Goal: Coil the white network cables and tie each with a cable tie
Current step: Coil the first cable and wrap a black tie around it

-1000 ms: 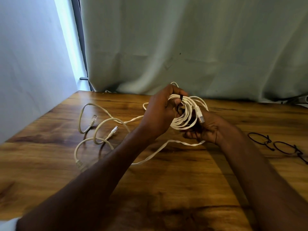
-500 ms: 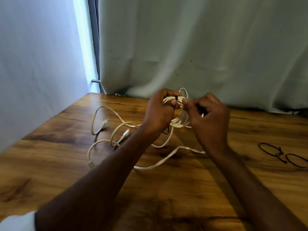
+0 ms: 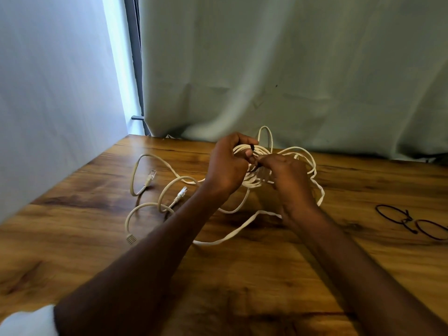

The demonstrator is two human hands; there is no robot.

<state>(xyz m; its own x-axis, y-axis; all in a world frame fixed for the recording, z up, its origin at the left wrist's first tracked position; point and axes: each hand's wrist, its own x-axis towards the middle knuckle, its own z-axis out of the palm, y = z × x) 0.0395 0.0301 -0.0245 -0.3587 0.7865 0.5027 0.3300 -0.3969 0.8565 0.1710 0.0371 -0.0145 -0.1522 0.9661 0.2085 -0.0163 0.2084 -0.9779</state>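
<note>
Wooden table (image 3: 242, 275) against a grey curtain (image 3: 291, 69); bare wood across the lower frame. Left-centre: loose white cable (image 3: 155, 209), three plugs showing. Centre: left hand (image 3: 228, 166) clenched around coiled cable (image 3: 257, 178) with black tie (image 3: 252, 148); right hand (image 3: 288, 173) pinching the coil's front; two black tie loops (image 3: 412, 220) at right edge.

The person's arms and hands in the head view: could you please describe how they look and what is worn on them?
Both forearms are bare from the elbow down. The left hand and right hand wear no gloves, and no rings, watch or bracelets show. The only clothing in view is a white sleeve edge on the left upper arm, at the lower left corner.
</note>
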